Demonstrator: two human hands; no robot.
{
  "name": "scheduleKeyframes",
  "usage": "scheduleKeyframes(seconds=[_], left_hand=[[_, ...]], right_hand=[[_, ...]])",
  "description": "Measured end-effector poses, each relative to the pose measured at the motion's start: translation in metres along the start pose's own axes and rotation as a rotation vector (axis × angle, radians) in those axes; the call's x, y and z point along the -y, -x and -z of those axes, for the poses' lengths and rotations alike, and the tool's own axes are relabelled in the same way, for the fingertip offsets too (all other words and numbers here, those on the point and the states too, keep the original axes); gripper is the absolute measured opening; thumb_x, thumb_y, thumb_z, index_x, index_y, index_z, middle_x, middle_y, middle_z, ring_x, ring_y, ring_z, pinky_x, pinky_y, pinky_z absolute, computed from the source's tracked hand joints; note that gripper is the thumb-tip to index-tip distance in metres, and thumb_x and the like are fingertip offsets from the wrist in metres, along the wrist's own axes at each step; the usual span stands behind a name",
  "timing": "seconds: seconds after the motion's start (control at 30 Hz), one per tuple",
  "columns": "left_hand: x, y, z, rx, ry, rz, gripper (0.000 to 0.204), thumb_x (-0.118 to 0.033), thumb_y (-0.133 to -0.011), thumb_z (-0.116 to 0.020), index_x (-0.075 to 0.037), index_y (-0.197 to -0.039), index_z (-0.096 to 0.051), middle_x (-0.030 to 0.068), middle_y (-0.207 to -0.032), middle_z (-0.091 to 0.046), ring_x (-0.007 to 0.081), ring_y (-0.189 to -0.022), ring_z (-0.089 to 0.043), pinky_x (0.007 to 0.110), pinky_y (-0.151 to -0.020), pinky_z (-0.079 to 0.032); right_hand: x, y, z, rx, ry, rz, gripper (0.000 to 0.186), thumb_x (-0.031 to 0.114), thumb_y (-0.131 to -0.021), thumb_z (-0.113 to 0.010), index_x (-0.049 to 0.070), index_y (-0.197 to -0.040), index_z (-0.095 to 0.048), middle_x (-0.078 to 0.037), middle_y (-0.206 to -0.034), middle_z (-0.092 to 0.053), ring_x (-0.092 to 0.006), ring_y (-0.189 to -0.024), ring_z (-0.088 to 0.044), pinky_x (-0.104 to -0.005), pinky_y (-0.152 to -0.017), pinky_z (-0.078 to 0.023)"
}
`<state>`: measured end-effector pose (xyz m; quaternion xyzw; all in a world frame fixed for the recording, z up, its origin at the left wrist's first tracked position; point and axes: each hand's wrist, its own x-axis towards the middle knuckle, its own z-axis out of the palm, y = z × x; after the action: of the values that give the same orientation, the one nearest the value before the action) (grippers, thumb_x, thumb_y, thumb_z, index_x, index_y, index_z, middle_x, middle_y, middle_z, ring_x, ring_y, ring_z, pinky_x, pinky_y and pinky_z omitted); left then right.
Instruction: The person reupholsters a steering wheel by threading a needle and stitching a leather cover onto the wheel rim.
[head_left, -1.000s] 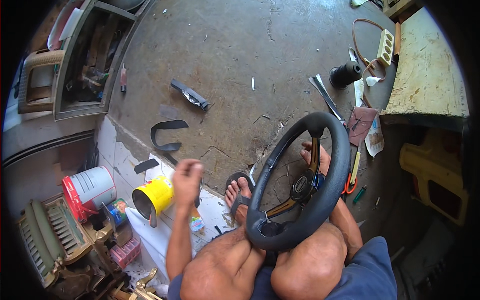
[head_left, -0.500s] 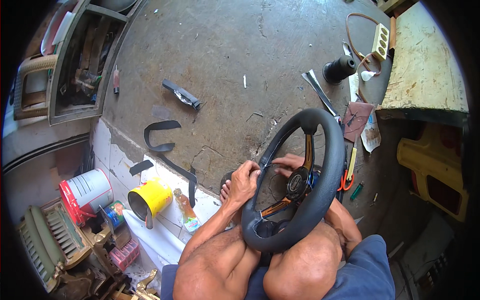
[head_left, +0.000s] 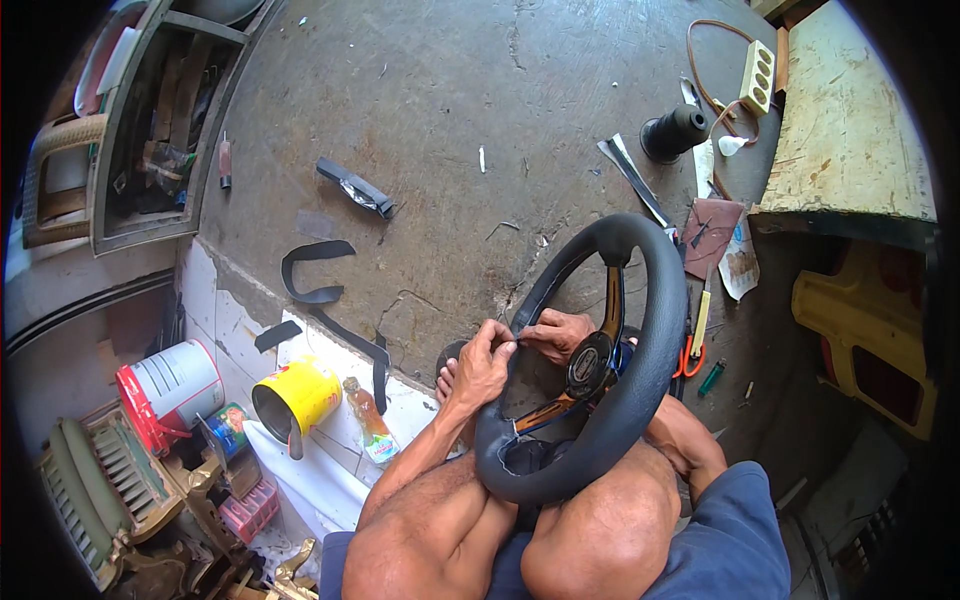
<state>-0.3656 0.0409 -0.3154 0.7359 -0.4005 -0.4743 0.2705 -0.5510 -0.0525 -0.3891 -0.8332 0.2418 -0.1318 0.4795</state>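
Note:
A black steering wheel [head_left: 655, 330] with bronze-edged spokes rests tilted across my knees. Pale stitching runs along the inner side of its cover. At the left part of the rim, my left hand [head_left: 483, 362] is closed, fingertips pinching the cover's edge. Reaching through the wheel's opening, my right hand [head_left: 562, 335] has its fingers pressed together against the same spot. Whatever is between the right fingertips is too small to make out. The wheel's round hub [head_left: 589, 364] lies just beside the right hand.
Black strips [head_left: 315, 272] lie on the floor at left, near a yellow can [head_left: 318, 385], a plastic bottle [head_left: 370, 415] and a white-red bucket [head_left: 180, 385]. To the right are a black thread spool [head_left: 675, 133], orange-handled scissors [head_left: 690, 358], a yellow cutter [head_left: 703, 315], a green lighter [head_left: 712, 378] and a power strip [head_left: 759, 77].
My right hand has moved left to the rim, its fingers closing beside my left fingertips. The left hand keeps its pinch, and the view has shifted slightly.

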Motion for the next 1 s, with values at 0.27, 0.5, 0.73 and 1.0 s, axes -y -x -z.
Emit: scheduleKeyframes(seconds=[0.27,0.5,0.73,1.0], left_hand=[[0.008,-0.002,-0.003,0.015,-0.048,-0.058,0.014,-0.008,-0.092,-0.062,-0.002,-0.102,-0.055,0.0164,-0.09,-0.065,0.033,-0.085,-0.066,0.041,-0.077,-0.05],[0.006,-0.001,-0.001,0.037,-0.097,-0.052,0.014,-0.007,-0.092,-0.062,-0.002,-0.103,-0.054,0.0157,-0.089,-0.064,0.0319,-0.081,-0.064,0.041,-0.076,-0.048],[0.006,-0.005,-0.006,0.073,-0.07,-0.059,0.014,-0.006,-0.09,-0.062,-0.001,-0.099,-0.052,0.0174,-0.09,-0.062,0.0355,-0.088,-0.062,0.043,-0.08,-0.048],[0.007,-0.001,-0.003,0.035,-0.019,0.009,0.015,-0.01,-0.09,-0.064,-0.001,-0.1,-0.056,0.0168,-0.091,-0.064,0.0334,-0.087,-0.065,0.042,-0.079,-0.049]], right_hand=[[0.006,0.028,0.012,0.382,-0.421,-0.2,0.023,0.028,-0.096,-0.065,0.009,-0.109,-0.067,-0.006,-0.102,-0.068,-0.0238,-0.089,-0.069,-0.0375,-0.079,-0.053],[0.015,0.07,0.075,0.463,-0.458,-0.331,0.02,0.02,-0.086,-0.063,0.004,-0.098,-0.071,-0.012,-0.099,-0.068,-0.0252,-0.09,-0.066,-0.0358,-0.082,-0.051],[0.01,0.163,0.163,0.42,-0.685,-0.471,0.011,0.012,-0.075,-0.066,0.001,-0.074,-0.068,-0.009,-0.085,-0.062,-0.0199,-0.082,-0.059,-0.0334,-0.073,-0.046],[0.087,0.277,0.243,-0.547,-1.047,-0.605,0.023,0.027,-0.075,-0.067,0.01,-0.067,-0.052,-0.005,-0.091,-0.05,-0.0198,-0.09,-0.052,-0.0366,-0.082,-0.046]])
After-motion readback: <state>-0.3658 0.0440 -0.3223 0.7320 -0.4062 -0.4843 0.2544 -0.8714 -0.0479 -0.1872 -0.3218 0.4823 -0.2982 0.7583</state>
